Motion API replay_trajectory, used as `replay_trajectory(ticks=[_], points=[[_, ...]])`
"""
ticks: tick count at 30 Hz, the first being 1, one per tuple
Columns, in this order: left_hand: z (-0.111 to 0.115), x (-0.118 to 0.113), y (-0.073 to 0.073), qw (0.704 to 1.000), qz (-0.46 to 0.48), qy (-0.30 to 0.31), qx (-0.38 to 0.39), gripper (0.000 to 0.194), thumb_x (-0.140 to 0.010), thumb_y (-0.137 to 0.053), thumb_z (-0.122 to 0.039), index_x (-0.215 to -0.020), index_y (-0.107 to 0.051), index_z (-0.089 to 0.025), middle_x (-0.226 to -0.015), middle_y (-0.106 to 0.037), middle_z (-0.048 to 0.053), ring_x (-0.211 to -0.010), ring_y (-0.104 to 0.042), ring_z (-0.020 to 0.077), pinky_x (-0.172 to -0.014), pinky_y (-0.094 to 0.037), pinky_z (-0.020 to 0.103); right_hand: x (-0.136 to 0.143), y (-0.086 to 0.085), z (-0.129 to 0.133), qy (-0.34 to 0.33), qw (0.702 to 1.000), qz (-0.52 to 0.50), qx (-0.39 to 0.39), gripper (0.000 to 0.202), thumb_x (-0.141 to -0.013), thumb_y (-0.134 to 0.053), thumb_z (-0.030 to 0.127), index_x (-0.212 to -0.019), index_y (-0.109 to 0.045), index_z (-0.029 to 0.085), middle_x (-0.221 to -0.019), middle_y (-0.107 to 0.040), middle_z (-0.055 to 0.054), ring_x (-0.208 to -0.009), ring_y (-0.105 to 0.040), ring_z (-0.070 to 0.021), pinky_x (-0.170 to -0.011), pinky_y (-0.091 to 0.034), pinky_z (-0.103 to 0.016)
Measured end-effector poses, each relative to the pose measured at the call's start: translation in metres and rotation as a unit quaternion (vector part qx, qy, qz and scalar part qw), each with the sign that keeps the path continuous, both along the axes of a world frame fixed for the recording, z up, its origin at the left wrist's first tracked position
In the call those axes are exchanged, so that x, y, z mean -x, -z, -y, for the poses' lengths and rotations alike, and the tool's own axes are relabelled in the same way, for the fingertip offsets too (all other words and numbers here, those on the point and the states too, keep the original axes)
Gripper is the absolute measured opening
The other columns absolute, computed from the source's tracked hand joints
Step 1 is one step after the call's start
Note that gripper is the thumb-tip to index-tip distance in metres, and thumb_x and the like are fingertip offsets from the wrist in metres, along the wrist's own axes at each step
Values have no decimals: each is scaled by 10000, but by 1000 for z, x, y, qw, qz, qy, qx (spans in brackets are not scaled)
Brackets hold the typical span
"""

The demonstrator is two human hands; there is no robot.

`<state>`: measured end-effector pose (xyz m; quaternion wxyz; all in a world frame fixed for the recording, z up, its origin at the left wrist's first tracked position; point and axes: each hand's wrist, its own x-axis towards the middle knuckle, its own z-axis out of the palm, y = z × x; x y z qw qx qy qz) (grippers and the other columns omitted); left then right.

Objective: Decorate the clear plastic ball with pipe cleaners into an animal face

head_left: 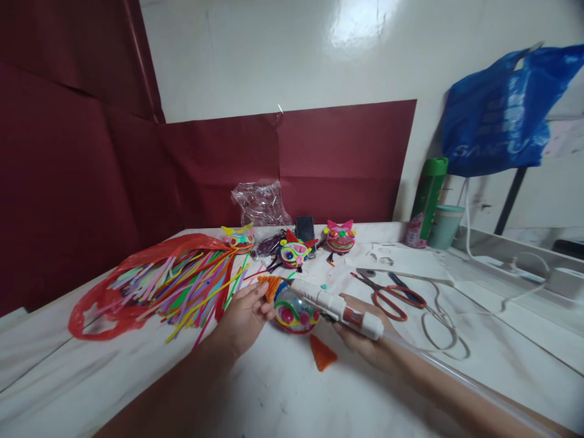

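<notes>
My left hand (244,316) pinches an orange ridged triangle (271,285) made of fuzzy strips, at the upper left of a clear round craft head (296,325) with red eyes and coloured trim. In my right hand (360,347) is a white hot glue gun (319,298), its nozzle pointing left to the orange piece. Whether nozzle and triangle touch, I cannot tell. A long clear glue stick (456,376) trails from the gun's back. On the white table, just right of the head, lies a second orange triangle (323,354).
Colourful pipe cleaners (196,298) spill from a red plastic bag (84,322) at left. Decorated heads (293,253) stand behind, near a phone (305,229). To the right are orange-handled scissors (390,302), a white cable (431,340), a green spray can (427,198) and a cup (446,226).
</notes>
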<state>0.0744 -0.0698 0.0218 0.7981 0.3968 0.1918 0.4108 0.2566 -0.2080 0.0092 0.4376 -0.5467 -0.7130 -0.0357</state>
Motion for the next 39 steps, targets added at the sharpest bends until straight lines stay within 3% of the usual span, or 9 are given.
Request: replay_trajectory(ticks=[10,19,24,31,39], points=[[2,0,-2,1000,8,-5,13,221,-634,-743,-120,-648,-523,-130,-517,-473,-68,-400,-417,31,-407,-330,170,1,1,-2,9,1000,-5,11,106,-795,-438,223,-690,-429,211,-657,-513,-14,-589,-496,-162,-533,-419,-284],[2,0,-2,1000,6,-5,8,223,-611,-763,-137,-659,-546,-123,-533,-502,-62,-401,-425,28,-410,-342,172,-1,5,-7,-53,998,17,-25,164,-803,-430,249,-659,-358,220,-604,-445,18,-528,-453,-131,-486,-356,-255],[1,0,-1,1000,8,1,9,248,-601,-774,-141,-642,-529,-133,-516,-490,-69,-397,-420,29,-408,-339,174,0,9,-7,-60,998,18,6,178,-800,-439,233,-656,-335,227,-624,-442,17,-541,-448,-132,-500,-356,-260],[0,-1,1,1000,2,-8,18,276,-569,-802,-158,-671,-546,-132,-514,-492,-70,-404,-430,35,-410,-346,176,1,7,-5,-82,995,50,-11,179,-783,-462,204,-640,-355,226,-620,-451,12,-554,-464,-141,-504,-365,-267],[-2,0,2,1000,10,2,-4,223,-602,-777,-157,-688,-576,-112,-554,-519,-49,-408,-424,27,-411,-348,170,4,1,-2,-35,999,12,-12,170,-823,-419,244,-664,-363,225,-607,-449,16,-541,-452,-140,-501,-367,-270]])
